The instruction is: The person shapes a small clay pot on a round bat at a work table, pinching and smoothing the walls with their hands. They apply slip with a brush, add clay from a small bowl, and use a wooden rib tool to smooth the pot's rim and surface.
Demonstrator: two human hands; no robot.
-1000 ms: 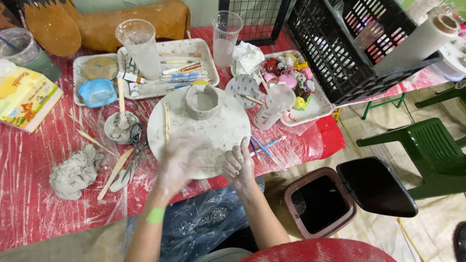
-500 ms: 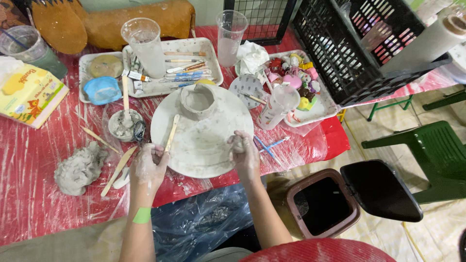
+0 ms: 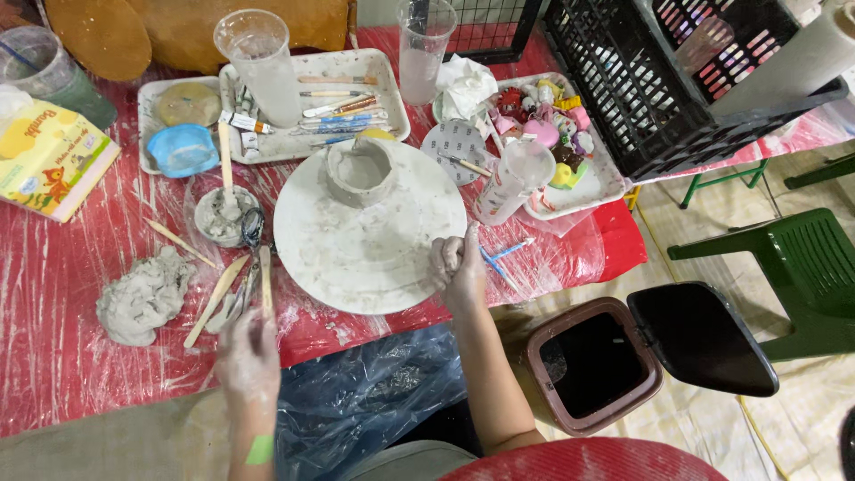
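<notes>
Clay pot (image 3: 360, 170), roughly walled and still uneven, sits at the far edge of the turntable (image 3: 370, 236), untouched; my right hand (image 3: 458, 267) rests loosely curled and empty on the rim, my left hand (image 3: 248, 349) closes on a wooden modelling stick (image 3: 265, 283).

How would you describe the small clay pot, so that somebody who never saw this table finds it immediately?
Find the big round white board in the middle of the red table. The clay pot stands on its far edge, away from the person's hands. Unlike the shapeless grey clay lump at the left, it is a hollow, open-topped cup with thick walls.
</notes>
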